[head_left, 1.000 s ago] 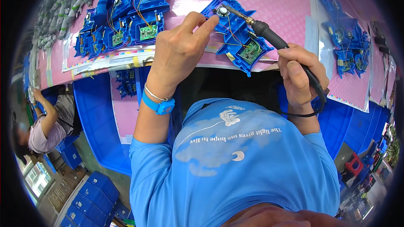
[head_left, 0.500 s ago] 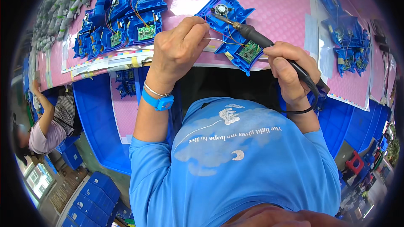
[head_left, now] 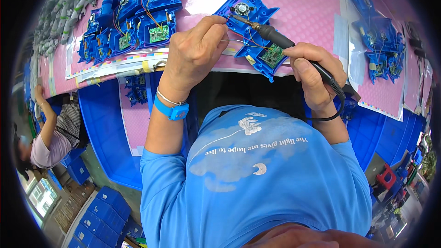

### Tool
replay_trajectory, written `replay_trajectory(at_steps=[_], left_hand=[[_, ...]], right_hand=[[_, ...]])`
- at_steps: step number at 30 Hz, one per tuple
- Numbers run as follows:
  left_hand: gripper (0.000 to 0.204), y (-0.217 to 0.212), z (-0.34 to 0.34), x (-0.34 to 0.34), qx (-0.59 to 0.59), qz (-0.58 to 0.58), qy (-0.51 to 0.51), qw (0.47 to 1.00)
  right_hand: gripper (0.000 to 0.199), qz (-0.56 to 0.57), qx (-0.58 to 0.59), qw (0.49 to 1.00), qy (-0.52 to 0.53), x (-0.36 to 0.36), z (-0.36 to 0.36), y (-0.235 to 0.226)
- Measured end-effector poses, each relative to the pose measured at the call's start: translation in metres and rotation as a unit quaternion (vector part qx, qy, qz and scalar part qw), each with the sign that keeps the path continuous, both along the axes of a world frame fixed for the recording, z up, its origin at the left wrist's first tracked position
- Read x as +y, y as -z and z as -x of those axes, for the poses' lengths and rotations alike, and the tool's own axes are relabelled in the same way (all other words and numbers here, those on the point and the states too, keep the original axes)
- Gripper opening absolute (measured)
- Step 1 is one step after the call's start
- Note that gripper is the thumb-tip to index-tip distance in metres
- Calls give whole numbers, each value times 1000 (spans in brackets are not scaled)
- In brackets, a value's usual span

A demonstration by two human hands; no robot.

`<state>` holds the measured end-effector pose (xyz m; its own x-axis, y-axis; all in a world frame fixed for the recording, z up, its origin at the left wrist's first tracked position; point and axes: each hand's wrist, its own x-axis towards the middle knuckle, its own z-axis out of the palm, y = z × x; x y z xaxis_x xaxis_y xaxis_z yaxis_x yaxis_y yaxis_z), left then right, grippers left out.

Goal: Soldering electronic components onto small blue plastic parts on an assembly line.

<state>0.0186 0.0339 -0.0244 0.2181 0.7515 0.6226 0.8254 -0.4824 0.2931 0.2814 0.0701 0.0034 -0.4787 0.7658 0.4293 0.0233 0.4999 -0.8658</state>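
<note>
My right hand (head_left: 318,71) grips a black soldering iron (head_left: 276,36) like a pen, its cord looping down past my wrist. The iron's metal tip points left over an open blue plastic housing, close to my left fingertips. My left hand (head_left: 198,48) is closed in a pinch on a thin wire (head_left: 236,41) that runs toward the housing; the pinched end is hidden by my fingers. In the upper half of the housing (head_left: 261,13) sits a round speaker (head_left: 241,9). The lower half holds a green circuit board (head_left: 272,55) with thin wires attached.
Several similar blue housings (head_left: 158,16) with boards and wires lie at the left. More blue housings (head_left: 379,36) lie at the right by clear plastic. Grey parts (head_left: 64,14) are heaped far left. Blue bins (head_left: 108,133) stand below the pink table edge. Another person (head_left: 53,133) is at the left.
The soldering iron and my right hand have shifted slightly left, bringing the tip nearer my left fingertips. My left hand stays almost in place, still pinching the wire.
</note>
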Motion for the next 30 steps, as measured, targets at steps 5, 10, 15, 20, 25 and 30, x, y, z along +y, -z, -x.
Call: replay_trajectory(at_steps=[5, 10, 15, 20, 25, 30], left_hand=[[23, 0, 0, -1, 4, 2, -6, 1000], [23, -1, -1, 0, -2, 1, -4, 1000], [22, -1, -1, 0, -3, 5, -11, 1000], [22, -1, -1, 1, -11, 4, -9, 1000], [23, -2, 0, 1, -12, 8, -8, 1000], [23, -2, 1, 1, -15, 7, -6, 1000]], right_hand=[[27, 10, 6, 1000, 2, -1, 1, -2], [28, -15, -7, 1000, 5, -1, 2, -1], [29, 3, 17, 1000, -13, -1, -2, 0], [30, 0, 24, 1000, -14, 0, -4, 2], [29, 1, 29, 999, -12, -1, -4, 4], [29, -7, 34, 999, -14, -1, -6, 1]])
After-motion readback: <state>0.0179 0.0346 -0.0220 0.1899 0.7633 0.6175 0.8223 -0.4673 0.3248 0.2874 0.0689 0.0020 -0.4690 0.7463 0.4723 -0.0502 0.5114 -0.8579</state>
